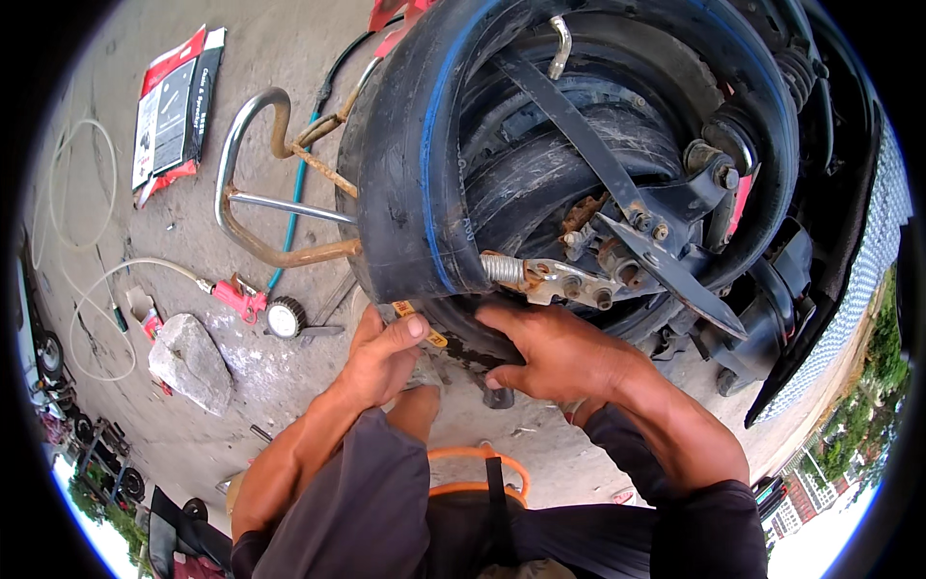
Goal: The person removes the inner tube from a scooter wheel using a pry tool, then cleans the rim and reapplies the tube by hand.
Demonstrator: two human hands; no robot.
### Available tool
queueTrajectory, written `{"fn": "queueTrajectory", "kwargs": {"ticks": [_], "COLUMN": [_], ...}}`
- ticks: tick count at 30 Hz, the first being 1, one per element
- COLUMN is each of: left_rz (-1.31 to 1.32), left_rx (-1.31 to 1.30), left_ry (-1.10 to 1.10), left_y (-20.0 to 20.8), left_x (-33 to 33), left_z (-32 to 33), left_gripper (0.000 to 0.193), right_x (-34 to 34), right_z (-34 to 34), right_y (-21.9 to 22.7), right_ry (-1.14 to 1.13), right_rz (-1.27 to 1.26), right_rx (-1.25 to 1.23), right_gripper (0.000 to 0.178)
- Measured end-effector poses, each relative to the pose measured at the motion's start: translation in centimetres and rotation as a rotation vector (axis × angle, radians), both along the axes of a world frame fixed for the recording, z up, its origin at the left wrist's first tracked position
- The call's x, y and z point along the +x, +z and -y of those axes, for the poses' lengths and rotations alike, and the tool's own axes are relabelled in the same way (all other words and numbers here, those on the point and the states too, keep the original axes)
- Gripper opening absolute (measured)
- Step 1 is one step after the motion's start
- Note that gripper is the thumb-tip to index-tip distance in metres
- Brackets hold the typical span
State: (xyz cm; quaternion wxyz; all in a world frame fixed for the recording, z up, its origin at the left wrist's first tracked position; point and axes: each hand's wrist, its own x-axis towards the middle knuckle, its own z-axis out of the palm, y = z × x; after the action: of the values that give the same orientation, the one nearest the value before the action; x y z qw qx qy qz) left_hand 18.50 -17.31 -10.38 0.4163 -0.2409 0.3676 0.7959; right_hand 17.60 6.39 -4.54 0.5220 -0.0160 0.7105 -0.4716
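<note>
A black inner tube (405, 193) with a blue line loops over the motorcycle's rear wheel, and its bent metal valve stem (559, 48) shows near the top. Below the tube, the near edge of the tyre (463, 333) lies between my hands. My left hand (379, 357) is closed at the tyre's left side, its thumb across a yellow strip (436, 339); its fingertips are partly hidden. At the right, my right hand (559, 349) grips the tyre edge, fingers curled over it and thumb below. A bolted metal bracket (569, 280) stands just above that hand.
On the ground at left lie a red tyre inflator (236, 297) with a round gauge (285, 317), a grey stone (191, 364) and a red-and-black package (178, 116). A rusty chrome rail (227, 179) juts left from the wheel. An orange stool (521, 473) is below me.
</note>
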Motion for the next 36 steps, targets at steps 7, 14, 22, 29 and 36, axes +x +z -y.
{"fn": "queueTrajectory", "kwargs": {"ticks": [7, 14, 22, 29, 36], "left_rz": [-0.055, -0.309, -1.514, -1.795, -1.852], "left_rx": [-0.023, -0.365, -1.153, -0.883, -0.846], "left_ry": [-0.07, -0.193, -0.399, -1.011, -1.08], "left_y": [-1.1, 0.3, 3.1, 6.2, 6.0], "left_x": [0.4, -0.9, 0.6, -2.7, -3.8], "left_z": [0.0, 1.0, 1.9, -3.0, -4.2], "left_gripper": [0.074, 0.083, 0.065, 0.065, 0.038], "right_x": [3.0, 4.8, 5.8, 5.2, 3.9], "right_z": [1.3, 1.0, 1.2, 0.9, -3.9], "right_y": [1.3, 0.9, 1.6, 1.6, 3.5], "right_ry": [0.136, 0.0, -0.027, 0.016, 0.314], "right_rz": [-0.337, -0.666, -0.72, -0.687, -0.557], "right_rx": [0.33, 0.282, 0.334, 0.346, 0.489], "right_gripper": [0.034, 0.03, 0.036, 0.038, 0.029]}}
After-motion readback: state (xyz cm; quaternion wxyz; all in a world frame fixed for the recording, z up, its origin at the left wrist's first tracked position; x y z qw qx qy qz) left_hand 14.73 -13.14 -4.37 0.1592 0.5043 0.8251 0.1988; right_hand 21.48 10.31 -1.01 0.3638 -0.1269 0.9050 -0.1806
